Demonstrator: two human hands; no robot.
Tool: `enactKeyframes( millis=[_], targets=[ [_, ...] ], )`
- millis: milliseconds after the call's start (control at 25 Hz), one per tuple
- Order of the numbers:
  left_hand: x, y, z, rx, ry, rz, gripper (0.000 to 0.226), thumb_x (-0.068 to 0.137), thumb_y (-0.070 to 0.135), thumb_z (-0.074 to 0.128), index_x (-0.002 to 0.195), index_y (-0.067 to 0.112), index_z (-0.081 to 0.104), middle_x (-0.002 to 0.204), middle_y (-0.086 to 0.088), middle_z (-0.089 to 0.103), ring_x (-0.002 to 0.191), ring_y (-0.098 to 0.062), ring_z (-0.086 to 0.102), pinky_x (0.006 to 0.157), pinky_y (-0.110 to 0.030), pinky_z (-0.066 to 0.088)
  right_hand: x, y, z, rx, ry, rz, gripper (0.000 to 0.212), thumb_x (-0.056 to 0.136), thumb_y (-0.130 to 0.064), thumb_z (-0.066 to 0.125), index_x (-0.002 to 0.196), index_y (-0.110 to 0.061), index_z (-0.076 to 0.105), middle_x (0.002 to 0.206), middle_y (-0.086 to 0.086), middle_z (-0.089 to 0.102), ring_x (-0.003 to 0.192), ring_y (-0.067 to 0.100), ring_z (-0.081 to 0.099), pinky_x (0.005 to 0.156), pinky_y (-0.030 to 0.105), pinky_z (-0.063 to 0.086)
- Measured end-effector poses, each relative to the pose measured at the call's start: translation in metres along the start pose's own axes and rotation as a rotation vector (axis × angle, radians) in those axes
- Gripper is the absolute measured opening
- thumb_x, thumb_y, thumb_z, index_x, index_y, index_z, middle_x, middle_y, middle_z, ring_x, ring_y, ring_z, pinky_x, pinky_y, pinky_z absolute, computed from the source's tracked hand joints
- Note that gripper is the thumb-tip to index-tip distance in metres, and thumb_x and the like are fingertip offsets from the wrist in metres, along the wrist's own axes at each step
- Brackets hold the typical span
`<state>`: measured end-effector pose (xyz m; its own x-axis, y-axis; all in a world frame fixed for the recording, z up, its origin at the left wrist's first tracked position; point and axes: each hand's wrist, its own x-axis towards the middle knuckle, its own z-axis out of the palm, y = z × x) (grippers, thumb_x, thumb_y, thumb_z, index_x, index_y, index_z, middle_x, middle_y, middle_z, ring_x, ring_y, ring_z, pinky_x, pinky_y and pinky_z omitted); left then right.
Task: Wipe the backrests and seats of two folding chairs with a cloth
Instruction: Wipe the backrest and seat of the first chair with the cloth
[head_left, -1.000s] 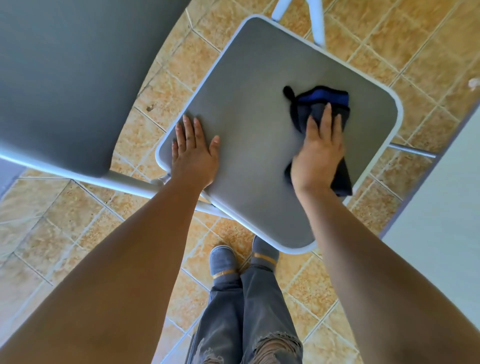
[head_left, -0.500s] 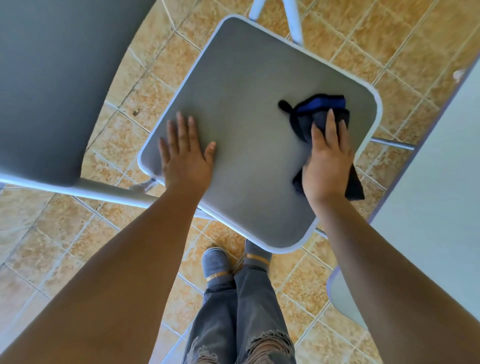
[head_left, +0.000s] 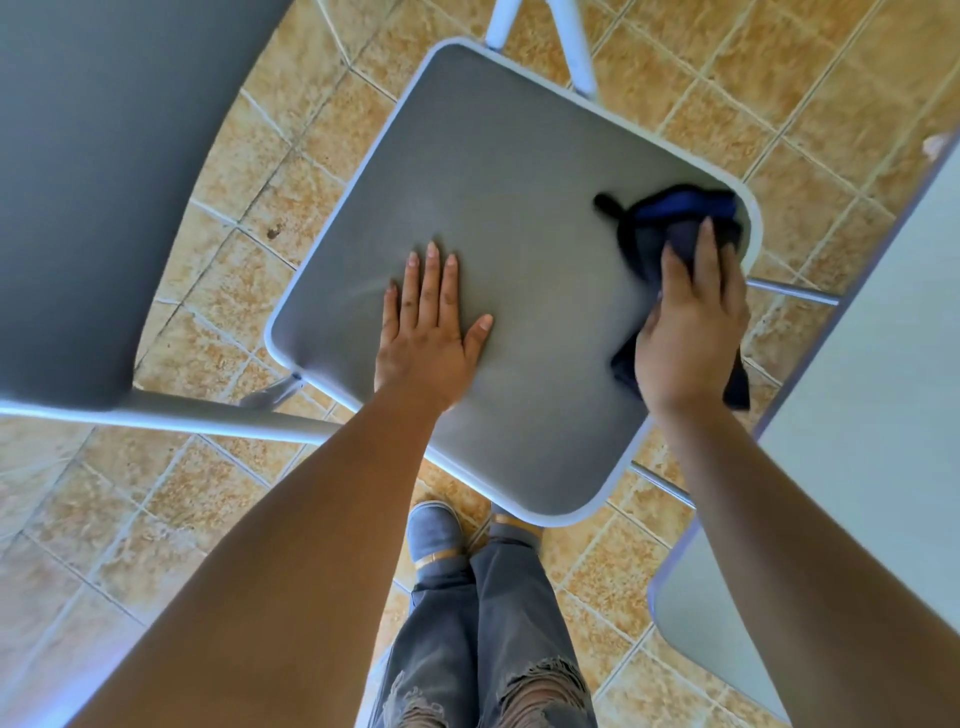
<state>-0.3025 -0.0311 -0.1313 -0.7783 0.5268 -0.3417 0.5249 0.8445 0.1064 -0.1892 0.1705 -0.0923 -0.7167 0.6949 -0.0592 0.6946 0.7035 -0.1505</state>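
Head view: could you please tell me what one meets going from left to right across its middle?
Dark grey backrest → left hand flat on the seat → right hand pressing the cloth on the seat → pale grey panel at the right edge.

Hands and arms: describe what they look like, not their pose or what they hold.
The left hand and right hand are bare: no gloves, and no watch or bracelet at either wrist. The left fingernails are fairly long and look unpainted. The left forearm and right forearm are uncovered up to the frame edge; no sleeve shows.
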Motion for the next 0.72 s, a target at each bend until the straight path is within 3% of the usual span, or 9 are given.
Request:
enactKeyframes(
  millis=[120,280,400,600,720],
  targets=[
    [0.000,-0.002,0.000,-0.011,-0.003,-0.009,0.070,0.097,0.055,0.008,0.151,0.015,-0.012,0.160,-0.004,-0.015,0.147,-0.022,-0.015,0.120,-0.041,-0.006,0.055,-0.021,-0.001,-0.017,-0.027,0.044,0.054,0.089,0.000,0.046,0.141,-0.014,0.042,0.160,0.006,0.015,0.144,0.033,0.019,0.111,0.051,0.027],
    [-0.003,-0.004,-0.002,-0.020,-0.010,-0.008,0.069,0.097,0.053,0.009,0.152,0.015,-0.009,0.160,-0.004,-0.013,0.147,-0.022,-0.012,0.120,-0.041,-0.005,0.051,-0.064,0.007,-0.050,-0.125,-0.126,0.058,0.092,-0.003,0.045,0.147,-0.017,0.032,0.161,0.002,0.005,0.146,0.029,0.011,0.108,0.049,0.027],
    [0.000,-0.007,-0.011,-0.079,-0.061,-0.005,0.063,0.099,0.047,0.009,0.152,0.018,-0.011,0.160,0.000,-0.016,0.147,-0.018,-0.015,0.119,-0.038,-0.009,0.003,-0.071,0.012,-0.032,-0.128,-0.241,0.060,0.087,-0.004,0.052,0.143,-0.015,0.037,0.161,0.004,0.011,0.145,0.029,0.016,0.104,0.047,0.031],
    [0.007,-0.016,-0.030,-0.337,-0.172,0.000,0.051,0.104,0.035,0.009,0.153,0.024,0.001,0.161,0.006,-0.009,0.147,-0.012,-0.012,0.117,-0.032,-0.008,-0.075,-0.061,0.008,0.014,-0.127,-0.235,0.056,0.080,-0.001,0.048,0.135,-0.010,0.049,0.157,0.008,0.025,0.140,0.033,0.028,0.097,0.049,0.037],
    [-0.006,-0.010,-0.040,-0.363,-0.209,-0.049,0.053,0.103,0.038,0.008,0.153,0.021,0.004,0.161,0.003,-0.006,0.148,-0.014,-0.008,0.118,-0.033,-0.005,-0.118,-0.067,0.004,0.015,-0.161,-0.272,0.053,0.079,0.000,0.054,0.131,-0.009,0.053,0.154,0.009,0.031,0.135,0.034,0.037,0.091,0.048,0.042]
  ],
)
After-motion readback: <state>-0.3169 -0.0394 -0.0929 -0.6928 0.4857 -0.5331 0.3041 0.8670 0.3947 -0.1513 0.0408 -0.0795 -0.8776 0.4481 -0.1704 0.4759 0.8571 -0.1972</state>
